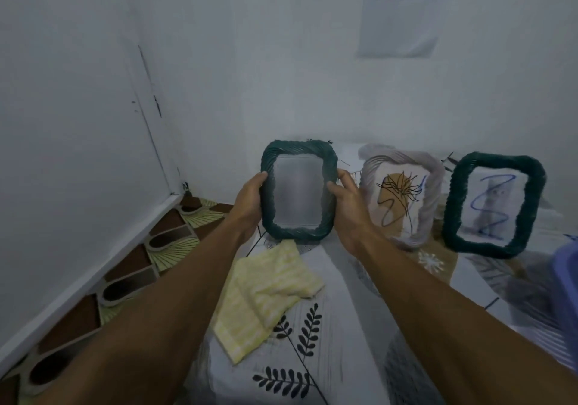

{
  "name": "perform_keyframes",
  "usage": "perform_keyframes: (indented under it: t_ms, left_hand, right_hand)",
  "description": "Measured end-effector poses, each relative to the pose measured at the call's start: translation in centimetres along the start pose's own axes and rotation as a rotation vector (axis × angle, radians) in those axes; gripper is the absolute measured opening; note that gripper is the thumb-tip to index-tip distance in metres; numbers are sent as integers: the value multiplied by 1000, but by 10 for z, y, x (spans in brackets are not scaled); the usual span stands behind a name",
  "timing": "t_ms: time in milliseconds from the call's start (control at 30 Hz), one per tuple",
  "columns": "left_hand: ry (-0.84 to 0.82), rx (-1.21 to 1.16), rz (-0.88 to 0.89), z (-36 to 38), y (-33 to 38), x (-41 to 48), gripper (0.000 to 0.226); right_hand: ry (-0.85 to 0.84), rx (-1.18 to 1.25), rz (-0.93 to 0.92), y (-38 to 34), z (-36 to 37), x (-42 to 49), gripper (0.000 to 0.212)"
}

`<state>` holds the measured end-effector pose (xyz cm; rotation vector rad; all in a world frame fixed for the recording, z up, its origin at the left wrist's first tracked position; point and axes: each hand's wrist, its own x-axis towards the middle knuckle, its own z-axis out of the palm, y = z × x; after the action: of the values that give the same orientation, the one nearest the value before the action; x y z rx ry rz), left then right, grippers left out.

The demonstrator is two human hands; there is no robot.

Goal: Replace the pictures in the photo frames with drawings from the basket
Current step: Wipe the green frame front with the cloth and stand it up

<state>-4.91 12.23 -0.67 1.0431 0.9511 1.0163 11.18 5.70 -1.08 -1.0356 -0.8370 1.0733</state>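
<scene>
While both hands [300, 204] grip it, frame [298, 151] upright.

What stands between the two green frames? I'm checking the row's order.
In the head view, a pale frame with a line drawing stands between the held green frame and the green frame on the right.

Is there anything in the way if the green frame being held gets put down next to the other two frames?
Nothing visible stands in the way. Both hands, left and right, hold the green frame above the bed. The yellow cloth lies nearer the person, and the white frame stands off to the right.
</scene>
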Motion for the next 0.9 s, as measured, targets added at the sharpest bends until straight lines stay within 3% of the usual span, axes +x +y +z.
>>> perform_keyframes:
  t_ms: [200, 367, 467, 633, 767, 833, 900]
  left_hand:
    - [4, -32, -39, 10, -22, 20, 34]
    - [7, -31, -2, 9, -26, 19, 39]
    - [70, 67, 134, 12, -21, 10, 26]
    - [225, 321, 376, 13, -24, -6, 27]
    - [407, 579, 635, 31, -31, -35, 38]
    - [307, 614, 662, 52, -38, -53, 22]
    - [95, 638, 594, 77, -50, -66, 11]
  right_hand:
    - [83, 95, 22, 20, -9, 16, 29]
    - [137, 11, 45, 24, -11, 15, 25]
    - [150, -113, 88, 29, -14, 5, 20]
    - [212, -248, 128, 29, -28, -33, 43]
    - [267, -420, 47, 17, -61, -79, 18]
    - [390, -484, -14, 2, -81, -93, 18]
    - [506, -491, -38, -12, -103, -98, 17]
